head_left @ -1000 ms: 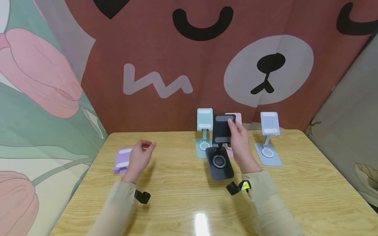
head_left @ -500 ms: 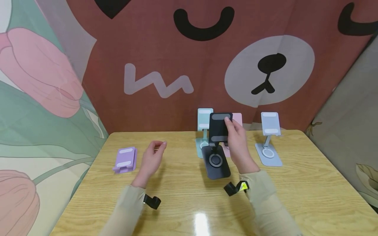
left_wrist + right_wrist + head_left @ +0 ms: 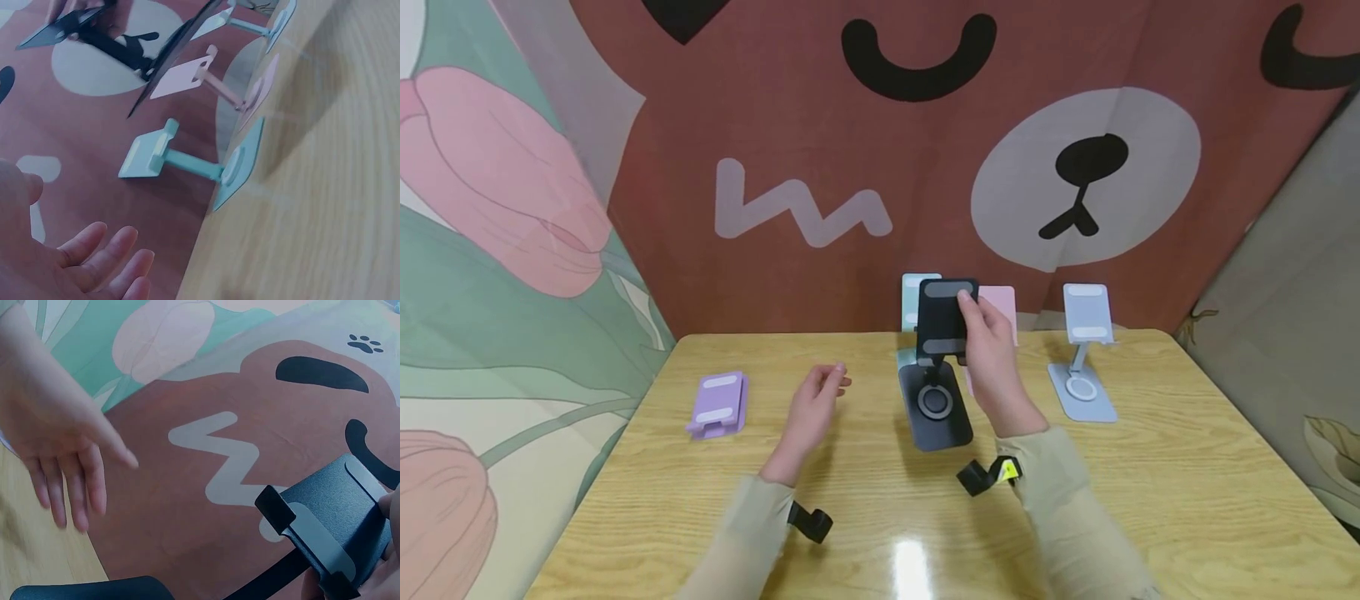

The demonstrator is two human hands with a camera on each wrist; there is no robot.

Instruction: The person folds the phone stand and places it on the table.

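Note:
My right hand [image 3: 996, 358] grips the upper plate of a black folding phone stand [image 3: 936, 321] at its right edge, thumb across the front. The stand is unfolded, and the left wrist view shows its base [image 3: 175, 50] off the table. My left hand [image 3: 812, 410] hovers to the left of it, holding nothing. In the right wrist view the left hand's fingers [image 3: 76, 487] hang loosely extended. Behind the black stand are a mint-green phone stand [image 3: 194, 164] and a pink phone stand [image 3: 219, 89], both upright and partly hidden in the head view.
A light blue phone stand [image 3: 1086, 317] stands unfolded on the right of the wooden table [image 3: 850, 517]. On the left lies a folded purple phone stand [image 3: 717, 407]. A printed bear curtain [image 3: 820, 283] hangs along the table's back edge.
My left hand has moved right, away from the purple stand towards the black one. My right hand has carried the black phone stand a little to the left.

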